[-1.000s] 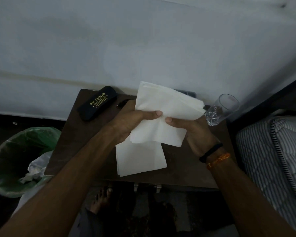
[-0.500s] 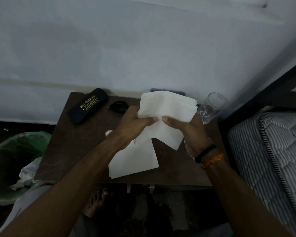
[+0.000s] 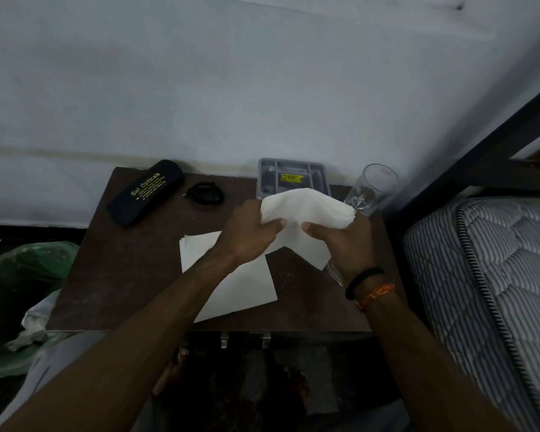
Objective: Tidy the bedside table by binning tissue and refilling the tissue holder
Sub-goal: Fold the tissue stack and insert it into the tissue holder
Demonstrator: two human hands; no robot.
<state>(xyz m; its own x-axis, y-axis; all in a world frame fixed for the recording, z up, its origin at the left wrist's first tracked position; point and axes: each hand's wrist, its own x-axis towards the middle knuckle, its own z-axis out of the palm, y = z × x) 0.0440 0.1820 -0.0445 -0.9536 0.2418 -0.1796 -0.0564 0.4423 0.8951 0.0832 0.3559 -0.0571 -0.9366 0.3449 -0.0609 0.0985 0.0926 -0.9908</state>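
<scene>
Both hands hold a stack of white tissues (image 3: 306,210) above the brown bedside table (image 3: 122,275). My left hand (image 3: 250,232) grips its left edge and my right hand (image 3: 343,244) grips its right side, bending the stack over. Just behind the stack stands a grey tissue holder (image 3: 293,174) with a yellow label, against the wall. More flat white tissues (image 3: 240,288) lie on the table under my left forearm. A green-lined bin (image 3: 22,294) with crumpled tissue (image 3: 35,319) inside stands on the floor to the left.
A black spectacle case (image 3: 145,191) and a small black ring-shaped object (image 3: 205,193) lie at the table's back left. A clear drinking glass (image 3: 371,188) stands at the back right. A striped mattress (image 3: 487,291) borders the table on the right. A clear object (image 3: 334,272) shows below my right hand.
The tissue stack has moved away from me toward the wall and is bent more tightly between both hands. The grey holder behind it has come into view.
</scene>
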